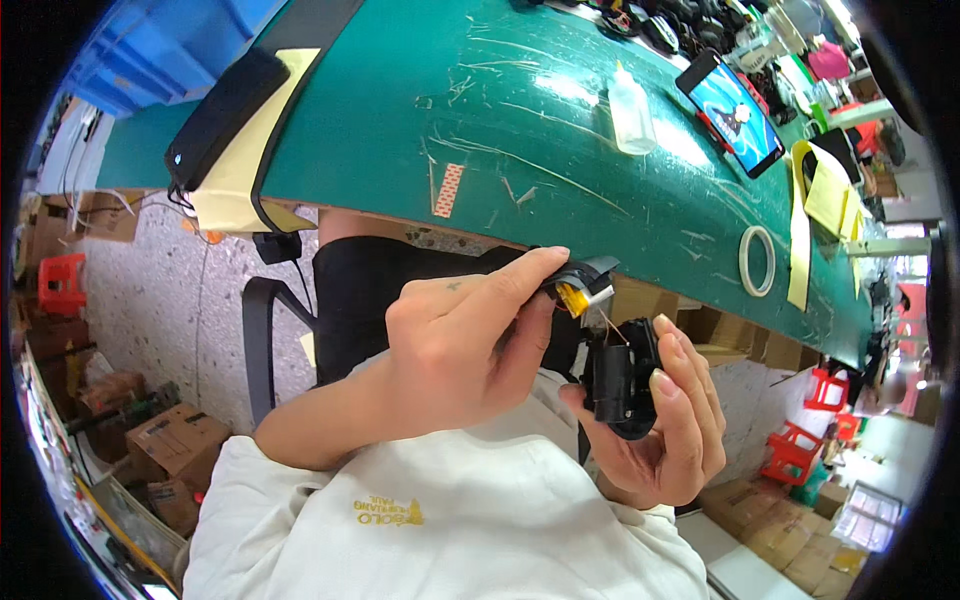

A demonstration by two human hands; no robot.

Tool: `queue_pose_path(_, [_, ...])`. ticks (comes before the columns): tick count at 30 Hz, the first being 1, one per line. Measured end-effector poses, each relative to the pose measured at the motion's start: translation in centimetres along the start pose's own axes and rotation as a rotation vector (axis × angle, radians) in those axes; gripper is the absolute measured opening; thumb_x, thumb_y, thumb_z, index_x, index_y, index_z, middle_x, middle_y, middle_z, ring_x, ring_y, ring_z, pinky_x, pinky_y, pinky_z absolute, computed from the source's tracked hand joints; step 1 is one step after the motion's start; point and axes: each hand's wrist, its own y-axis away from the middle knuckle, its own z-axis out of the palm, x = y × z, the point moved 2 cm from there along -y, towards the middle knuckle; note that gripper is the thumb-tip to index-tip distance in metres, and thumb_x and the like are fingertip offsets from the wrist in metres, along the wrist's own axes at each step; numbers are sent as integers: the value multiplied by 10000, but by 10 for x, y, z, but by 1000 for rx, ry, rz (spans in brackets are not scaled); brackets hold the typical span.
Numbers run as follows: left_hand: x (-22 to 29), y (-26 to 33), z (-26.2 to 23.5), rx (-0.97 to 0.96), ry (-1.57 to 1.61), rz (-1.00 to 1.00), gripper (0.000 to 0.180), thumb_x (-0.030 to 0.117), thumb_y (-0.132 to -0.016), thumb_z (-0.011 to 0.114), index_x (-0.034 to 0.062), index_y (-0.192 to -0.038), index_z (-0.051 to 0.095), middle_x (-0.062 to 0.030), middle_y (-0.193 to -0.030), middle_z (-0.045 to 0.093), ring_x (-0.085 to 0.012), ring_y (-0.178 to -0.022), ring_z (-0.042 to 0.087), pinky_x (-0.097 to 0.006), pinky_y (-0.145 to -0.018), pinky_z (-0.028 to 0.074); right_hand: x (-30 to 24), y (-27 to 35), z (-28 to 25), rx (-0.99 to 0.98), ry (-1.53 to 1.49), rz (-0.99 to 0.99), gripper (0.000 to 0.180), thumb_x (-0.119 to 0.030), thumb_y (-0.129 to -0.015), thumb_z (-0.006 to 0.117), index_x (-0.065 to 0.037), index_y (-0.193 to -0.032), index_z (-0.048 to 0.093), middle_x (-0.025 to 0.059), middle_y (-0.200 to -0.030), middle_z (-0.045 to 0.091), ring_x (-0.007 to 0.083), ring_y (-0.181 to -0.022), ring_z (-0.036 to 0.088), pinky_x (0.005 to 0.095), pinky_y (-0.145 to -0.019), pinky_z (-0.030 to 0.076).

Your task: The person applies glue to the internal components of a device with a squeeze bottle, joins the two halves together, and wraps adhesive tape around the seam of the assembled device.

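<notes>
I see my left hand (455,345) closed in a pinch. The thumb and first finger squeeze a small yellow and silver part (580,292). Thin wires (612,328) run down from that part to a black plastic piece (618,382). My right hand (665,425) grips the black piece. The thumb is under it and the fingers (668,388) wrap over its right side. The black piece sits just below and to the right of my left fingertips. The two hands are very close, almost touching, and both are held up in the air in front of my white shirt (450,520).

Past my hands is a big green table (480,110) with many scratches on it. A small clear bottle (631,112) with a pointy top stands on it, up and away from my left hand. To the right of the bottle a phone (731,112) leans up with its screen lit. A roll of tape (757,261) lies flat on the table, just above my right hand. Strips of yellow tape (826,205) hang near the roll. Far off to my left, a long black thing (226,113) lies on pale yellow paper at the table edge. Below that is a black chair arm (259,345). Red stools (805,450) and brown boxes (165,445) stand on the floor
</notes>
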Motion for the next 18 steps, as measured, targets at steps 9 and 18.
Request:
queue_pose_path(9, [2, 1, -11, 68, 135, -182, 305, -53, -779, 646, -42, -1083, 655, -132, -697, 666, -209, -533, 668, -277, -465, 495, -3, -1, -3, -161, 53, -61, 672, -289, -677, 906, 43, -1133, 540, 282, -1064, 659, 426, -939, 692, 500, -790, 592])
queue_pose_path(18, [6, 4, -19, 29, 281, -217, 319, -81, -821, 611, -61, -1139, 634, -150, -790, 700, -152, -602, 689, -220, -531, 511, -4, -7, 2, -54, 73, -75, 588, -220, -645, 926, 31, -1047, 577, 236, -997, 686, 411, -876, 708, 440, -665, 612])
